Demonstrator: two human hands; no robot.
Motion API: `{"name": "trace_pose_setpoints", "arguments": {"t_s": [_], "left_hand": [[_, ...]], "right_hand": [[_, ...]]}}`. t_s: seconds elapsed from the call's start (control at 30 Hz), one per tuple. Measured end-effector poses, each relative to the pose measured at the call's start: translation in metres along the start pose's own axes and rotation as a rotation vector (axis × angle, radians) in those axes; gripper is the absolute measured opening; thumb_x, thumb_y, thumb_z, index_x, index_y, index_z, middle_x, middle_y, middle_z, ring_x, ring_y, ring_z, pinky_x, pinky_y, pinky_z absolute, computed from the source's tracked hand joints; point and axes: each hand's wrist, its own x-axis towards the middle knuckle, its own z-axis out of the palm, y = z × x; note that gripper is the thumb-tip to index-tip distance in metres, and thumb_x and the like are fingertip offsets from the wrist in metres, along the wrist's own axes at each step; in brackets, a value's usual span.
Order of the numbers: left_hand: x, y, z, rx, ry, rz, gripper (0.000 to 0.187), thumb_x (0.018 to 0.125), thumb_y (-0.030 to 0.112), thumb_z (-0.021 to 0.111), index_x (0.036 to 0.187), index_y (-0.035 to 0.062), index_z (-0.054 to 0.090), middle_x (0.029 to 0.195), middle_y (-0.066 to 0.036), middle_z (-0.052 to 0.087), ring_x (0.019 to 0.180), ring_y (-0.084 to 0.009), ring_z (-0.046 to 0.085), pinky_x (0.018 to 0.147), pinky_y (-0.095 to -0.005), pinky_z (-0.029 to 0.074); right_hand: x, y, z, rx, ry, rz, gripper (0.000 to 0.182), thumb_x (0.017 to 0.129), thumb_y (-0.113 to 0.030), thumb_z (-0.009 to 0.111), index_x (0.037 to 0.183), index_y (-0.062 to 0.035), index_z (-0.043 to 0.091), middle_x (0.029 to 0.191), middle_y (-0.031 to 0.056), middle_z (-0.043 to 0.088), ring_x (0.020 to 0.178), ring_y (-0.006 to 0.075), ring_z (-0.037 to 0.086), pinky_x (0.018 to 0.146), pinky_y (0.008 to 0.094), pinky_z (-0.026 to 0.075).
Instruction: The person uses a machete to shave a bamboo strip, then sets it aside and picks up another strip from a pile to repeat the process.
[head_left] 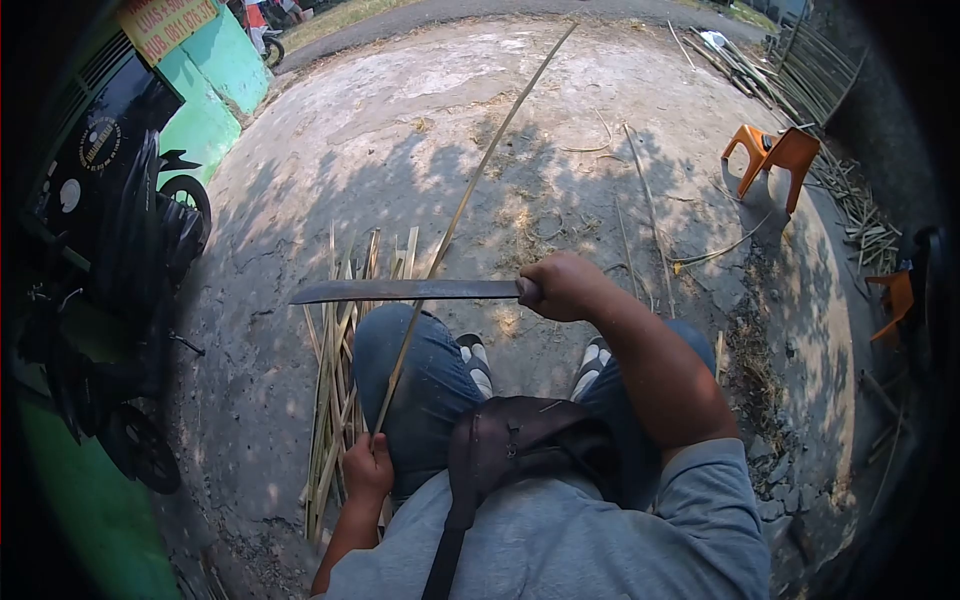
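My right hand [563, 287] is closed around the handle of a machete [410, 290], its long blade pointing left and lying level across the view. In my left hand [368, 466] I grip the lower end of a long, thin bamboo strip [462, 205], which slants up and away to the far side of the yard. The blade overlaps the strip just above my left knee in this view. A pile of split bamboo strips [330, 420] lies on the ground beside my left leg.
An orange plastic stool [770, 160] stands ahead to the right, with a small dark object on it. Loose sticks [648, 205] lie on the concrete ground. More bamboo [870, 225] is heaped along the right side. A dark motorcycle [120, 300] is parked at left by a green wall.
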Motion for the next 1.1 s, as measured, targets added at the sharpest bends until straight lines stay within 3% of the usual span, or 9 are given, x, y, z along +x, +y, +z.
{"name": "trace_pose_setpoints", "arguments": {"t_s": [0.2, 0.3, 0.5, 0.7, 0.83, 0.93, 1.1], "left_hand": [[0.001, 0.000, 0.001, -0.006, 0.009, 0.010, 0.071, 0.106, 0.063, 0.043, 0.077, -0.0004, 0.054, 0.067, -0.029, 0.055, 0.071, -0.0556, 0.059, 0.058, -0.0565, 0.042], [0.001, -0.003, 0.001, 0.002, 0.000, 0.008, 0.071, 0.106, 0.064, 0.042, 0.077, -0.0004, 0.054, 0.067, -0.030, 0.056, 0.071, -0.0559, 0.059, 0.058, -0.0566, 0.042], [0.001, 0.000, 0.000, -0.005, -0.003, 0.008, 0.071, 0.106, 0.064, 0.042, 0.077, -0.0006, 0.054, 0.067, -0.030, 0.056, 0.071, -0.0560, 0.059, 0.058, -0.0564, 0.042], [0.001, -0.002, 0.001, -0.010, -0.012, -0.001, 0.070, 0.107, 0.062, 0.043, 0.077, -0.0004, 0.054, 0.067, -0.030, 0.055, 0.072, -0.0558, 0.060, 0.059, -0.0561, 0.042], [0.002, 0.005, -0.004, 0.025, -0.005, 0.007, 0.070, 0.107, 0.061, 0.043, 0.076, -0.0006, 0.054, 0.068, -0.030, 0.056, 0.072, -0.0554, 0.060, 0.060, -0.0566, 0.043], [0.001, 0.004, -0.006, 0.060, -0.009, 0.007, 0.070, 0.107, 0.061, 0.043, 0.076, -0.0009, 0.055, 0.068, -0.030, 0.057, 0.073, -0.0552, 0.061, 0.061, -0.0568, 0.044], [0.003, 0.002, -0.008, 0.035, -0.061, -0.009, 0.071, 0.107, 0.062, 0.043, 0.077, -0.0010, 0.056, 0.070, -0.030, 0.059, 0.074, -0.0559, 0.061, 0.063, -0.0572, 0.046]], "right_hand": [[0.001, 0.002, 0.001, 0.007, 0.004, 0.012, 0.022, 0.094, -0.028, 0.061, 0.088, -0.0102, 0.073, 0.079, 0.0204, 0.069, 0.078, 0.0439, 0.068, 0.072, 0.0549, 0.054], [0.000, 0.001, 0.001, 0.021, 0.025, 0.004, 0.016, 0.081, -0.025, 0.076, 0.083, -0.0101, 0.069, 0.077, 0.0171, 0.069, 0.077, 0.0425, 0.068, 0.070, 0.0531, 0.053], [0.000, 0.001, 0.001, -0.014, 0.051, 0.010, 0.015, 0.083, -0.025, 0.073, 0.083, -0.0102, 0.069, 0.075, 0.0176, 0.068, 0.075, 0.0432, 0.067, 0.069, 0.0542, 0.053], [-0.003, -0.012, 0.000, -0.074, 0.138, -0.139, 0.016, 0.088, -0.025, 0.066, 0.082, -0.0110, 0.068, 0.074, 0.0179, 0.067, 0.073, 0.0435, 0.066, 0.067, 0.0556, 0.052], [0.000, -0.012, -0.008, -0.087, 0.136, 0.024, 0.018, 0.091, -0.024, 0.064, 0.081, -0.0093, 0.068, 0.074, 0.0193, 0.066, 0.073, 0.0443, 0.066, 0.067, 0.0558, 0.052], [0.004, -0.003, -0.009, 0.009, 0.078, 0.142, 0.016, 0.090, -0.026, 0.067, 0.089, -0.0107, 0.073, 0.081, 0.0176, 0.071, 0.080, 0.0424, 0.069, 0.073, 0.0533, 0.055], [-0.006, -0.027, 0.002, -0.084, 0.009, -0.028, 0.016, 0.087, -0.025, 0.068, 0.087, -0.0104, 0.074, 0.081, 0.0175, 0.072, 0.082, 0.0416, 0.070, 0.075, 0.0523, 0.056]]}}
